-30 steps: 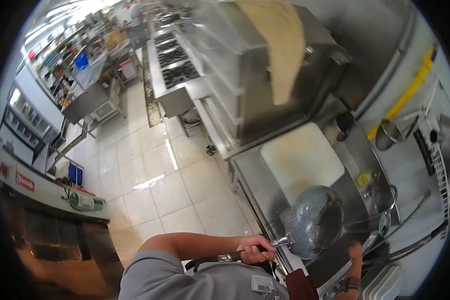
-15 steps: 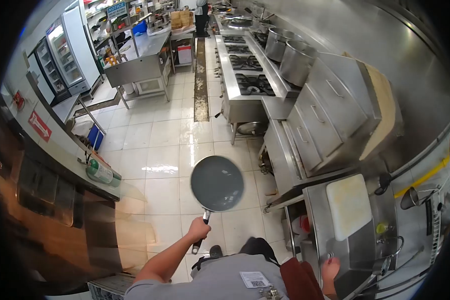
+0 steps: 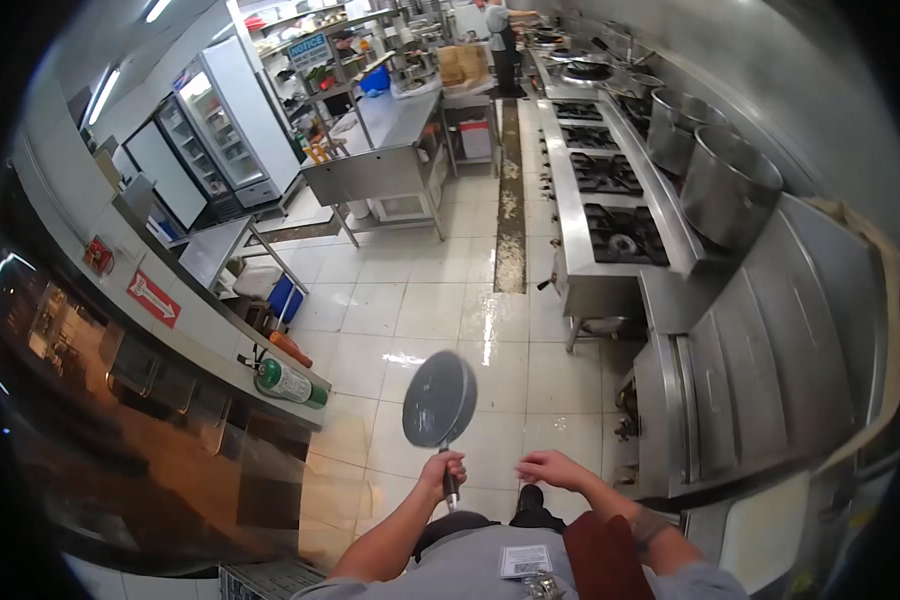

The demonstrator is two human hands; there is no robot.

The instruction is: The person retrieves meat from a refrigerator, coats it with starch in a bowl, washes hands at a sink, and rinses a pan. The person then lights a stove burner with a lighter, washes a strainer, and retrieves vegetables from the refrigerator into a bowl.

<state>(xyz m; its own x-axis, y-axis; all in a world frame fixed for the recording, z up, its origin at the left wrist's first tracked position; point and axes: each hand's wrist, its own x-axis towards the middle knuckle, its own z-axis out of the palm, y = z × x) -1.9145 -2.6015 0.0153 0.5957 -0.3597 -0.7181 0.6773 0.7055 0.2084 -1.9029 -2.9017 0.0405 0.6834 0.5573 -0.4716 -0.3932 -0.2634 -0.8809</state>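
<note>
Low in the middle of the head view, my left hand (image 3: 443,472) is closed around the dark handle of a grey frying pan (image 3: 438,400). The pan is held out over the tiled floor, its round inner face towards me and wet-looking. To the right of the handle, my right hand (image 3: 553,468) is apart from the pan, its fingers loosely stretched and nothing in them.
A stove (image 3: 615,200) with large pots (image 3: 732,185) runs along the right. A steel table (image 3: 370,165) stands ahead left, with a person (image 3: 501,45) at the far end. A green extinguisher (image 3: 290,384) is on the left, a white board (image 3: 767,530) at lower right.
The view has turned from the sink side towards the aisle. The pan has moved away from the counter, over the floor. My right hand has come from the sink to near my left hand.
</note>
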